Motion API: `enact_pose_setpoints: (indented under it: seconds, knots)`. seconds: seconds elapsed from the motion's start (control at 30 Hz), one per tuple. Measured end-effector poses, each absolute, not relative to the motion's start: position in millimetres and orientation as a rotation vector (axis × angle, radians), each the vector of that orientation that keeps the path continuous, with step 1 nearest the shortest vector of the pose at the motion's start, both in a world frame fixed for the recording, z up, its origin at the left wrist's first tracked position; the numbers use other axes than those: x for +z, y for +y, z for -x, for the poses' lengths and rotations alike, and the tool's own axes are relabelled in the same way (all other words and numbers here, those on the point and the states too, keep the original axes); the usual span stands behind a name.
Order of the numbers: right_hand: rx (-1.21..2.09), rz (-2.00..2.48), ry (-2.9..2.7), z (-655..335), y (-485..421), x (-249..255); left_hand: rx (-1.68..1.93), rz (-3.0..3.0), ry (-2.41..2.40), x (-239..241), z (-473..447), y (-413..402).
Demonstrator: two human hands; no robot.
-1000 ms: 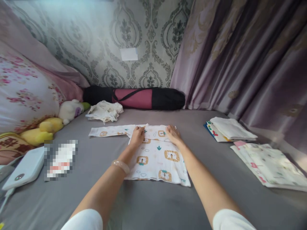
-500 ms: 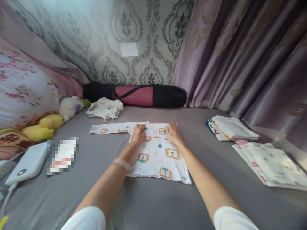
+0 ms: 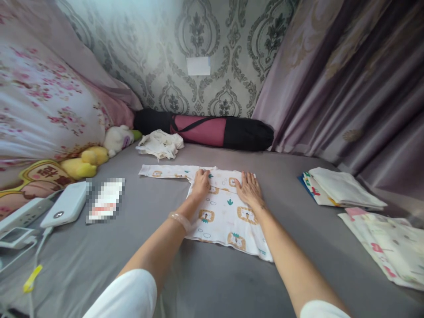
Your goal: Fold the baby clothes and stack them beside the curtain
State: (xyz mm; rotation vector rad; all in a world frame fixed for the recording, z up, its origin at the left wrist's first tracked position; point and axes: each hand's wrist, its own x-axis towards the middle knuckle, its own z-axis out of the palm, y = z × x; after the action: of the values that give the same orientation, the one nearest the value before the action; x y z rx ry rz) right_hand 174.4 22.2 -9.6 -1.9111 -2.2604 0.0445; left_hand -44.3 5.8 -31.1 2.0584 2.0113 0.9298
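Note:
A small white long-sleeved baby shirt (image 3: 218, 225) with lion faces and green leaves lies spread on the grey bed sheet. One sleeve (image 3: 165, 171) stretches out to the left; the other seems folded across the upper part. My left hand (image 3: 201, 183) presses on the shirt near the base of the outstretched sleeve, its fingers slightly bent. A pale bangle (image 3: 179, 221) circles that wrist. On the folded edge at the right, my right hand (image 3: 250, 190) lies flat, fingers apart, palm on the cloth.
Folded clothes (image 3: 346, 187) and another folded pile (image 3: 387, 247) lie at the right. A crumpled white garment (image 3: 160, 143) sits before a black and maroon roll bag (image 3: 202, 130). At left are a white power bank (image 3: 66, 205), a power strip (image 3: 24, 214), plush toys (image 3: 84, 162) and a blurred-out item (image 3: 106, 199).
The view has turned slightly left, so everything sits further right. My right hand has spread its fingers a little more on the shirt; my left hand stays at about the same place on it.

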Motion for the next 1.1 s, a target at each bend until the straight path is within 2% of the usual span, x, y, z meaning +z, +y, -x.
enact_pose_setpoints:
  seconds: [0.4,0.57,0.77,1.1]
  knots:
    - [0.104,1.987,-2.281,-172,25,-2,0.236,-2.232,2.289,14,29,-4]
    - [-0.004,1.783,-2.403,-155,11,9,0.32,-2.429,2.098,11,0,-9]
    - [0.168,1.614,-2.592,-138,-4,-1,0.319,-2.26,2.086,-6,-10,-13]
    - [0.173,1.902,-2.422,-161,-4,2,0.225,-2.144,2.178,-5,3,-16]
